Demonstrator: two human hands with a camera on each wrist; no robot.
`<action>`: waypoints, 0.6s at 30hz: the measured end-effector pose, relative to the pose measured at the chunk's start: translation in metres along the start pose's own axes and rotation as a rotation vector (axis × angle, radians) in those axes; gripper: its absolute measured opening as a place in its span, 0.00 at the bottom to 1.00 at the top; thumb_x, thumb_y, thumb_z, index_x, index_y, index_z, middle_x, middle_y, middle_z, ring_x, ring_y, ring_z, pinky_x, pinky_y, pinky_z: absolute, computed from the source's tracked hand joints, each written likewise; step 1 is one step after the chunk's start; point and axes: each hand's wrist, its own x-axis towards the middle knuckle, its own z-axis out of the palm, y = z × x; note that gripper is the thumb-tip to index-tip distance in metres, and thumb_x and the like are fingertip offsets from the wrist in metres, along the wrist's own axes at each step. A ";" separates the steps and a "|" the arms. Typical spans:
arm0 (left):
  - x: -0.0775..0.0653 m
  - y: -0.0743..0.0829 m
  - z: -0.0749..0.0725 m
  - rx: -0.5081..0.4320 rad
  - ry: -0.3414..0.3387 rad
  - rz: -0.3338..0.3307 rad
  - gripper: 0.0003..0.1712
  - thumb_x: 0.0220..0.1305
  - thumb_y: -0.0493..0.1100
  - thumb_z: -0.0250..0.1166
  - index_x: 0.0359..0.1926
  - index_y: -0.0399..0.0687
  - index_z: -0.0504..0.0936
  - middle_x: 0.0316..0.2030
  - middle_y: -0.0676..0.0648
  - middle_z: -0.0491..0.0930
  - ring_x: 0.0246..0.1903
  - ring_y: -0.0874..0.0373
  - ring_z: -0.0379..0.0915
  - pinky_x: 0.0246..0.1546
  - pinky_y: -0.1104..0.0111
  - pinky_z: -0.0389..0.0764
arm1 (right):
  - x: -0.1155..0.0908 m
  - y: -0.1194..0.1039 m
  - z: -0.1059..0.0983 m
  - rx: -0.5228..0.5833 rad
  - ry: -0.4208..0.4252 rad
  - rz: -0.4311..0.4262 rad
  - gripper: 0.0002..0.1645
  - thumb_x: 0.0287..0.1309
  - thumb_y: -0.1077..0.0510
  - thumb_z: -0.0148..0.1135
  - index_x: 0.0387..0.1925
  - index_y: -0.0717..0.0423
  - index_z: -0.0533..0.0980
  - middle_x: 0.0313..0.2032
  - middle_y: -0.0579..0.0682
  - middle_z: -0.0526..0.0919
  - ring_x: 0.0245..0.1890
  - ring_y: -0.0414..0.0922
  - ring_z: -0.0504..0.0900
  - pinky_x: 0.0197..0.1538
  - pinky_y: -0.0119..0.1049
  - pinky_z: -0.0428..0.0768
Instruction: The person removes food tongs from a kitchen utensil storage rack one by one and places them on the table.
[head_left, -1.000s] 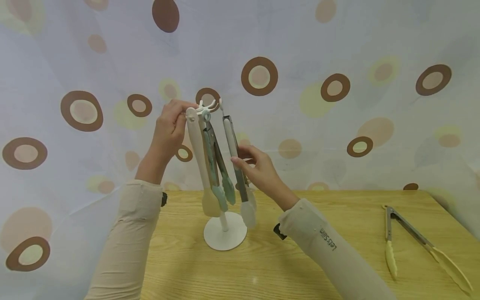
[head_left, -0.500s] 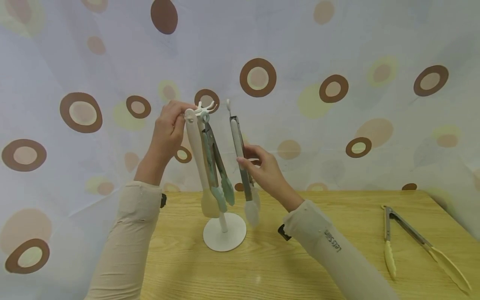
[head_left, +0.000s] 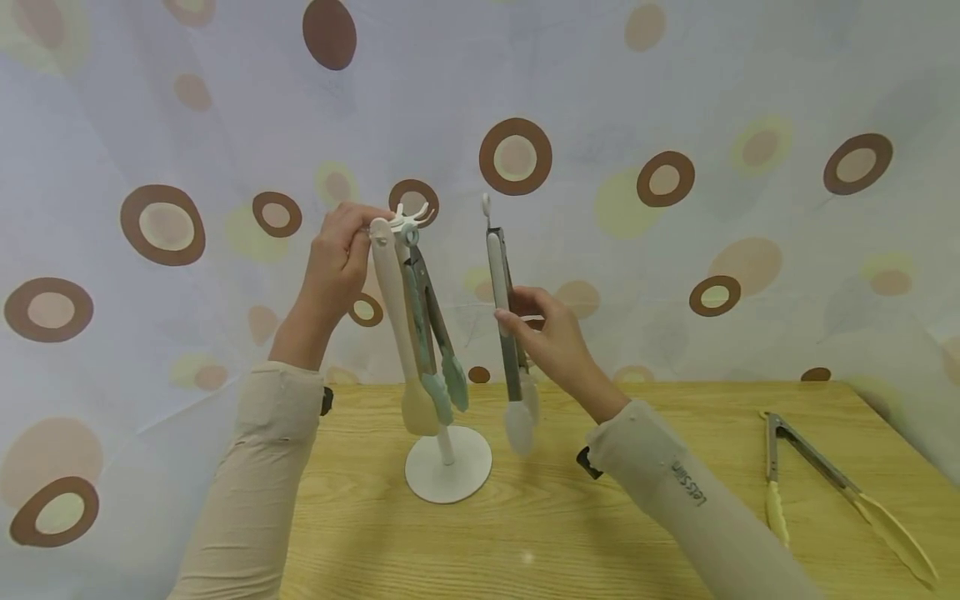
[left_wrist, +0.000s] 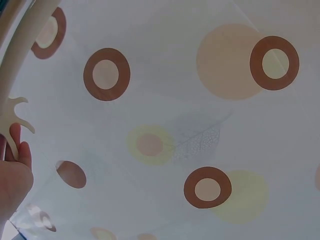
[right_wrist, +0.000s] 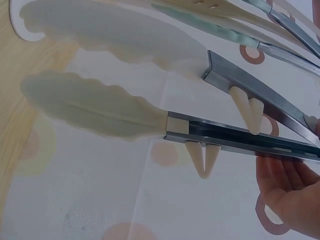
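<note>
Beside the white rack (head_left: 448, 483), we are pinching the white-tipped tongs (head_left: 509, 358) in our right hand (head_left: 553, 335), best squeezed firmly against springing wider; our left hand (head_left: 341, 250) is gripping the rack's top, a sensible brace against tipping.

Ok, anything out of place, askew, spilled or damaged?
Mildly odd: the yellow tongs lie splayed open on the table, off to the right, while the green tongs hang on the white stand. I see no spill or damage.
</note>
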 end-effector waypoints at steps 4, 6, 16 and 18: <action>0.000 -0.001 0.000 0.000 -0.002 0.003 0.16 0.67 0.30 0.46 0.45 0.35 0.80 0.44 0.38 0.78 0.46 0.44 0.67 0.49 0.56 0.64 | -0.001 0.000 -0.006 -0.017 0.018 0.020 0.25 0.62 0.55 0.62 0.57 0.65 0.71 0.48 0.59 0.79 0.49 0.53 0.78 0.52 0.48 0.77; 0.000 0.000 0.000 -0.002 -0.001 0.000 0.16 0.67 0.30 0.46 0.44 0.34 0.80 0.44 0.38 0.78 0.47 0.44 0.67 0.49 0.56 0.64 | -0.002 0.000 -0.009 -0.034 0.026 0.024 0.25 0.62 0.55 0.62 0.57 0.65 0.71 0.48 0.59 0.79 0.48 0.52 0.78 0.51 0.47 0.77; 0.001 0.001 -0.001 0.004 -0.004 0.007 0.16 0.68 0.31 0.45 0.45 0.34 0.80 0.44 0.38 0.78 0.47 0.44 0.67 0.50 0.55 0.65 | -0.006 0.001 -0.024 -0.133 0.067 0.058 0.25 0.61 0.53 0.63 0.54 0.65 0.73 0.46 0.59 0.78 0.45 0.53 0.79 0.48 0.46 0.78; 0.001 0.001 0.000 0.004 -0.004 0.007 0.17 0.68 0.31 0.45 0.45 0.35 0.80 0.44 0.38 0.78 0.47 0.44 0.68 0.50 0.55 0.65 | -0.007 0.002 -0.029 -0.156 0.068 0.071 0.25 0.61 0.53 0.63 0.53 0.65 0.73 0.46 0.59 0.77 0.45 0.53 0.79 0.47 0.46 0.79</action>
